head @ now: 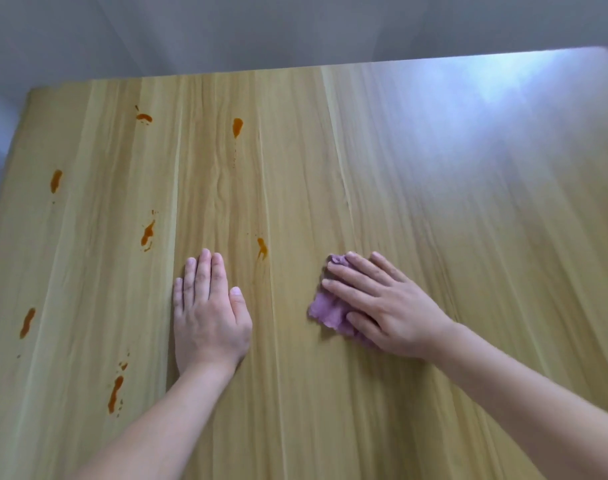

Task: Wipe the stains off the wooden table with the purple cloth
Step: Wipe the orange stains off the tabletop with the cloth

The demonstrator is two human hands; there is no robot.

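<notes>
A crumpled purple cloth (326, 311) lies on the wooden table (434, 220), right of centre. My right hand (382, 306) presses flat on it with straight fingers, covering most of it. My left hand (209, 306) rests flat on the bare wood to the left, fingers together. Several orange-brown stains mark the left half of the table. The nearest stain (261, 248) sits between the two hands, just beyond the fingertips. Others lie further left, such as one (148, 233) beyond my left hand and one (115, 393) near the front.
More stains sit toward the far side (237, 127) and the left edge (55, 181). The table's right half shows bright glare (503, 91). A grey floor lies beyond the far and left edges.
</notes>
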